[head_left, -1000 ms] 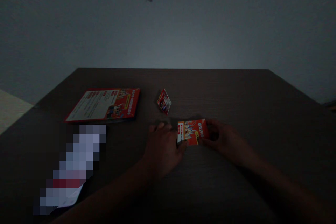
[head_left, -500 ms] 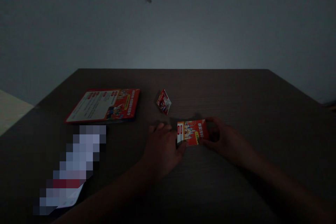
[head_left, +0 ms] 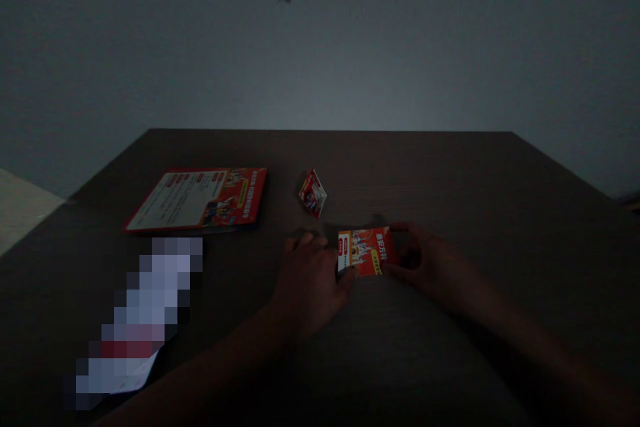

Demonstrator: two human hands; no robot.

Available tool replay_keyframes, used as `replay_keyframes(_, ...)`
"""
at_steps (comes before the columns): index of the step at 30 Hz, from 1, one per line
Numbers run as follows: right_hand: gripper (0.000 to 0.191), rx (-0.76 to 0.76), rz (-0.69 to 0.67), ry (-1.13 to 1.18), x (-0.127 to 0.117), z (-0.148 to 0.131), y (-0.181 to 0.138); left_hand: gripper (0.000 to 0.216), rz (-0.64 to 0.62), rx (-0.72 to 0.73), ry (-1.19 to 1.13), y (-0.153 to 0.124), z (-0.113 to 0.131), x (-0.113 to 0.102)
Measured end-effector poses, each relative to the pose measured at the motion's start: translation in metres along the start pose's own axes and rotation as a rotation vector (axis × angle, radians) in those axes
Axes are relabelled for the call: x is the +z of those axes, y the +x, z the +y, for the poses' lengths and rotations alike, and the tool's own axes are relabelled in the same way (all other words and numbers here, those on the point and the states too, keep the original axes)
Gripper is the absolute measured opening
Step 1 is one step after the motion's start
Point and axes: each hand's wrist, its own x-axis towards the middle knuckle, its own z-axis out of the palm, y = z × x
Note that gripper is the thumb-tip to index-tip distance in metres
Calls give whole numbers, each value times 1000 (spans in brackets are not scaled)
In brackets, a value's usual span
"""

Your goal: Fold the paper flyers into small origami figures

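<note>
A small folded red-and-white printed leaflet [head_left: 367,250] lies low over the table in front of me, its picture of a castle facing up. My right hand [head_left: 423,257] pinches its right edge, thumb at the near corner and fingers at the far one. On the other side, my left hand [head_left: 313,277] grips the left edge, its thumb along the near left corner and its fingers curled, partly hidden. Just beyond my left hand stands a little folded paper piece [head_left: 313,193] in red and white, pointed at top and bottom.
A stack of larger red-and-white leaflets [head_left: 200,200] lies at the left of the dark wooden table [head_left: 425,173]. Nearer me is a lit phone-like device [head_left: 133,377], mostly blurred by pixels. A grey wall [head_left: 380,47] rises behind the table's far edge.
Both hands keep their places on the leaflet, with hardly any movement. The view has shifted very slightly; the other papers and the device stay where they were.
</note>
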Motion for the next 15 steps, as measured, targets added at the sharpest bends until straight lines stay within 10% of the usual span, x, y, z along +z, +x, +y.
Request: replay_keyframes(15,48,2,-47,55,-6,4,0,33,-25,-12,-1,-1,0,-3)
